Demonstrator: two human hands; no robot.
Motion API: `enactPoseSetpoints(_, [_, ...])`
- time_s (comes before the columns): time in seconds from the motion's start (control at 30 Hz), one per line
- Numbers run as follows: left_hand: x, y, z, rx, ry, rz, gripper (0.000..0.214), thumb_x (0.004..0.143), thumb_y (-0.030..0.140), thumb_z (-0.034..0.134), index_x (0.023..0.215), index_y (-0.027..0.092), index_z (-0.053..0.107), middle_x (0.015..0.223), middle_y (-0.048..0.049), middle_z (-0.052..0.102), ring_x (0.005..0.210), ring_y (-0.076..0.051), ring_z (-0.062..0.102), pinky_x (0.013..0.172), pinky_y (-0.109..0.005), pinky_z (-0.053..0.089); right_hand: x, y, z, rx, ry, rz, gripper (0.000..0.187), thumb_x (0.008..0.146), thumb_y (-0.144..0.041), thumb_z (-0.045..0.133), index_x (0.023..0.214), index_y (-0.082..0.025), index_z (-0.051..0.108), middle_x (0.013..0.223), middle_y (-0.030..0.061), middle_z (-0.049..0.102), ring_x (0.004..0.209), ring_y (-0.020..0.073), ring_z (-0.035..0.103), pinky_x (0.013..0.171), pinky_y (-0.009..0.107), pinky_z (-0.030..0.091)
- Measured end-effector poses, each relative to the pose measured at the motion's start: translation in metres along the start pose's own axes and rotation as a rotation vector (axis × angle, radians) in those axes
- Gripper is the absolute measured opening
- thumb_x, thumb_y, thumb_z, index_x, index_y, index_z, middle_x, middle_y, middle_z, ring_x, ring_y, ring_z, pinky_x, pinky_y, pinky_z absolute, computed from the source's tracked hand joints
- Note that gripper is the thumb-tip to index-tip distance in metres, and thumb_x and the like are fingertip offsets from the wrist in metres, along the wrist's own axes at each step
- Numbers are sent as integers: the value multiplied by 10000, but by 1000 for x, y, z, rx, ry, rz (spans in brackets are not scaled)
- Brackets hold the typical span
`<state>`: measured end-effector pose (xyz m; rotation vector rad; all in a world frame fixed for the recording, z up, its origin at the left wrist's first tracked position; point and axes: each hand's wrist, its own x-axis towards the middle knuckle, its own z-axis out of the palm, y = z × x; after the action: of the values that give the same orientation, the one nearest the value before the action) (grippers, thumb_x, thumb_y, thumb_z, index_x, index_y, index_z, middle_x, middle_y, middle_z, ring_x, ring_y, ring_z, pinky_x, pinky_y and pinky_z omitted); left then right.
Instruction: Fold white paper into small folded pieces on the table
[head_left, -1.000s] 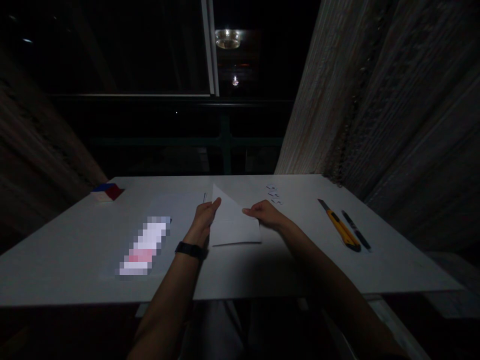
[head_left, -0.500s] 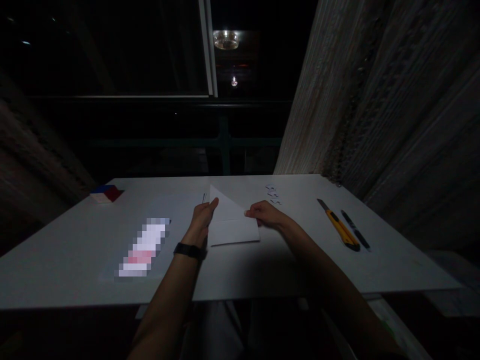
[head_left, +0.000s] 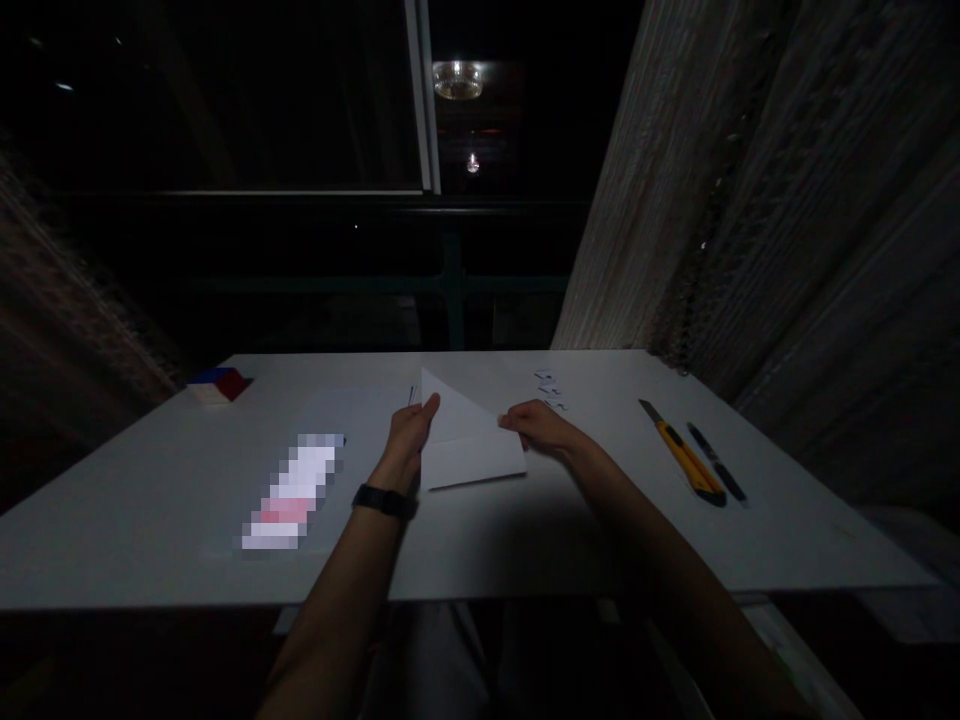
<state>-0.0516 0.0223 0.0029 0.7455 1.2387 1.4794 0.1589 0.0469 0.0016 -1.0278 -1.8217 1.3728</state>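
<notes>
A white sheet of folded paper (head_left: pixel 469 445) is held just above the table, with a slanted upper edge and a crease across its middle. My left hand (head_left: pixel 409 432) grips its left edge, thumb on top, fingers mostly hidden behind it. On the slanted right side, my right hand (head_left: pixel 536 424) pinches the paper between thumb and fingers. A dark band (head_left: pixel 381 500) circles my left wrist.
On the white table (head_left: pixel 600 540), a yellow utility knife (head_left: pixel 686 455) and dark pen (head_left: pixel 716 463) lie at right. Small paperclip-like pieces (head_left: pixel 551 390) lie beyond my right hand. At left are a lit, pixelated rectangle (head_left: pixel 292 490) and a blue, red and white block (head_left: pixel 219 385).
The paper's lower right corner has tilted slightly upward, and my right hand has shifted a little to the right. Both hands keep their hold. The whole view has moved slightly.
</notes>
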Motion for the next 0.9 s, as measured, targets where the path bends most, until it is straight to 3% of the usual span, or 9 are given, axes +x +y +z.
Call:
enactPoseSetpoints(0.3, [-1, 1, 2, -7, -6, -26, 236, 600, 322, 727, 631, 104, 642, 555, -51, 637, 496, -154, 575, 514, -264, 466, -1, 2, -6, 106, -48, -4, 384, 539, -469, 721, 517, -152, 506, 414, -26, 523, 396, 81, 461, 425, 207, 318])
enactPoseSetpoints(0.5, [1, 3, 0, 5, 24, -6, 232, 613, 319, 719, 640, 103, 639, 587, -62, 651, 517, -155, 582, 505, -256, 454, -4, 4, -11, 115, -121, 6, 437, 620, -520, 668, 473, -153, 480, 368, -35, 478, 344, 62, 412, 394, 206, 318])
enactPoseSetpoints(0.6, [0, 3, 0, -17, 10, -1, 230, 620, 327, 715, 647, 113, 635, 570, -54, 643, 497, -150, 572, 505, -262, 452, -3, 4, -16, 141, -20, 2, 496, 651, -572, 625, 437, -172, 424, 332, -53, 405, 331, 69, 412, 408, 221, 374])
enactPoseSetpoints(0.73, [-7, 0, 6, 54, -92, -21, 276, 603, 375, 724, 666, 119, 645, 572, -59, 645, 505, -160, 578, 494, -265, 446, 3, 5, -16, 210, 253, -7, 519, 676, -641, 551, 480, -177, 428, 359, -52, 408, 327, 71, 409, 384, 220, 386])
enactPoseSetpoints(0.83, [-14, -2, 13, 128, -234, -32, 343, 604, 443, 709, 688, 115, 659, 583, -65, 650, 528, -163, 589, 494, -256, 439, 6, 5, -4, 285, 195, 30, 448, 633, -592, 629, 644, -148, 575, 521, -5, 563, 429, 88, 496, 422, 221, 415])
enactPoseSetpoints(0.9, [-19, -3, 16, 165, -287, -44, 368, 607, 471, 698, 687, 115, 660, 584, -62, 652, 522, -156, 587, 492, -250, 430, 6, 3, 6, 288, 150, 56, 394, 579, -504, 711, 672, -136, 606, 541, -7, 572, 455, 84, 498, 433, 210, 396])
